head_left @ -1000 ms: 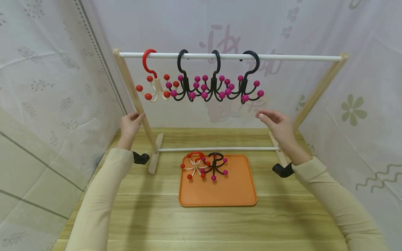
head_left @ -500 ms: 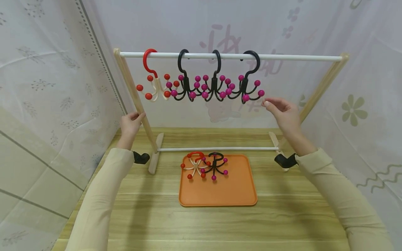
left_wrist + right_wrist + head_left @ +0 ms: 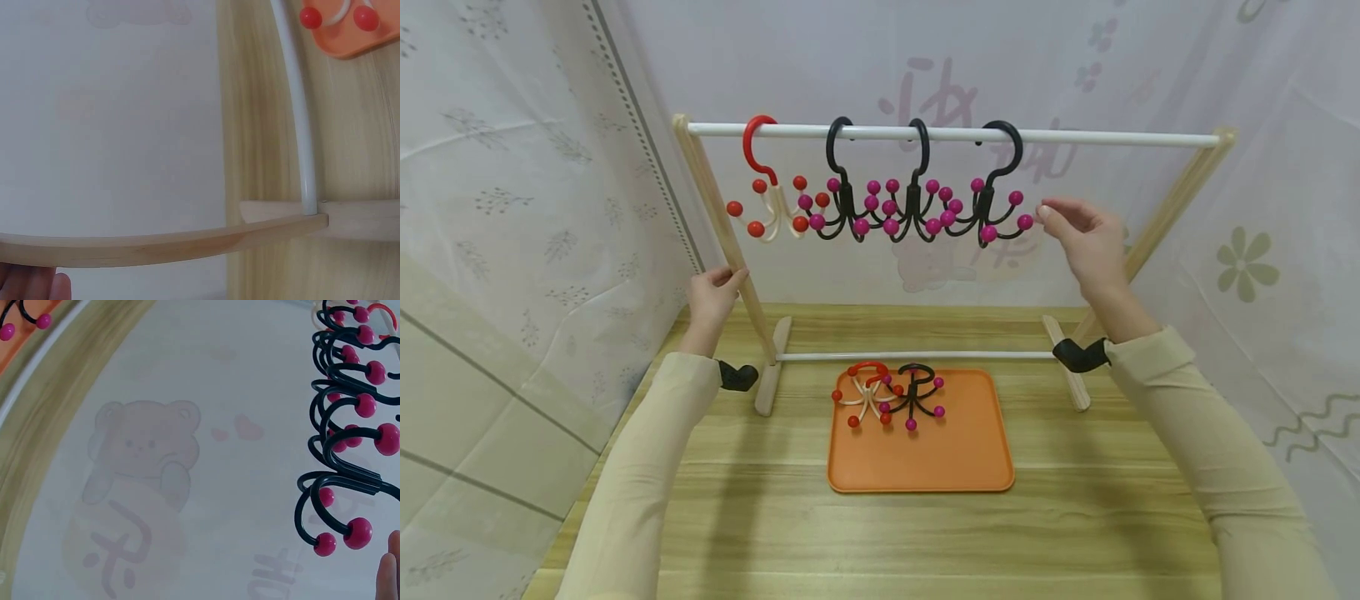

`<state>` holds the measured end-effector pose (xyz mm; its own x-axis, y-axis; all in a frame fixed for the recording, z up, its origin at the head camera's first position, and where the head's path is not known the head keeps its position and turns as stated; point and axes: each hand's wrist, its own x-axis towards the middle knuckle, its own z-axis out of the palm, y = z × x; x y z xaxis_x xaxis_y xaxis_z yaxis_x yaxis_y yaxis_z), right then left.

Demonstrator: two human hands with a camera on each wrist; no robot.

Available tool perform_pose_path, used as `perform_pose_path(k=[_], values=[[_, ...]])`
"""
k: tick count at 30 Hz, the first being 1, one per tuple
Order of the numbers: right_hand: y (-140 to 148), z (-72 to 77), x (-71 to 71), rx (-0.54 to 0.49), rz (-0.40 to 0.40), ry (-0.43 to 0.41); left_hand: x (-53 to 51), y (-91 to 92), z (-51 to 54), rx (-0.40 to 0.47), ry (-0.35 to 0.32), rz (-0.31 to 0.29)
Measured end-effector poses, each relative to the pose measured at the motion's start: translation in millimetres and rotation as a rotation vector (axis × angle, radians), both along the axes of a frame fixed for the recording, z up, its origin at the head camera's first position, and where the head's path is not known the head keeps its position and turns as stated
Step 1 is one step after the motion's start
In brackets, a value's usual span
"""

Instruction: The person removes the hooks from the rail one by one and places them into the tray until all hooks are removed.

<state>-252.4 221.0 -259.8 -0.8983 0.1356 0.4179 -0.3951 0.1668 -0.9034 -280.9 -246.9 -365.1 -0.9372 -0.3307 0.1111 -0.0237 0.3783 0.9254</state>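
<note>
A wooden rack has a white top rail (image 3: pixel 1105 137). On it hang a red-hooked, cream hanger with red balls (image 3: pixel 777 208) and three black hangers with magenta balls (image 3: pixel 987 204). My left hand (image 3: pixel 711 296) grips the rack's left wooden post (image 3: pixel 156 248); part of its fingers lies behind the post in the left wrist view. My right hand (image 3: pixel 1088 242) is in the air just right of the rightmost black hanger (image 3: pixel 350 481), with loosely bent fingers and nothing in them. Only its fingertips (image 3: pixel 387 575) enter the right wrist view.
An orange tray (image 3: pixel 925 467) lies on the wooden table (image 3: pixel 880 542), bearing one red-hooked cream hanger (image 3: pixel 867 396) and one black hanger (image 3: pixel 913 396). Behind it runs the rack's lower white bar (image 3: pixel 917 357). The right post (image 3: pixel 1176 200) stands behind my right hand. Patterned curtains surround the table.
My right hand has risen and shifted right, from below the rightmost black hanger to beside its balls. My left hand stays at the post. The hangers look unchanged.
</note>
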Motion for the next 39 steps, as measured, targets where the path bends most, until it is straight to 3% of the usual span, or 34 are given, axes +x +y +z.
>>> perform_pose_path(k=[6,12,19,24,39], values=[[-7,13.9,-3.3,0.050,-0.035,-0.064,0.1,0.4,1.3,-0.002,-0.012,-0.008],[-10,15.0,-15.5,0.024,-0.034,-0.070,0.2,-0.5,-0.6,-0.010,-0.008,-0.008],[-16,22.1,-19.7,0.032,-0.037,-0.120,0.4,-0.7,0.2,-0.005,-0.008,-0.002],[-18,27.0,-23.5,-0.036,-0.004,-0.108,0.2,-1.0,0.7,-0.010,-0.005,-0.001],[-27,44.1,-30.3,-0.018,0.015,-0.096,1.6,1.1,2.1,-0.006,-0.009,0.004]])
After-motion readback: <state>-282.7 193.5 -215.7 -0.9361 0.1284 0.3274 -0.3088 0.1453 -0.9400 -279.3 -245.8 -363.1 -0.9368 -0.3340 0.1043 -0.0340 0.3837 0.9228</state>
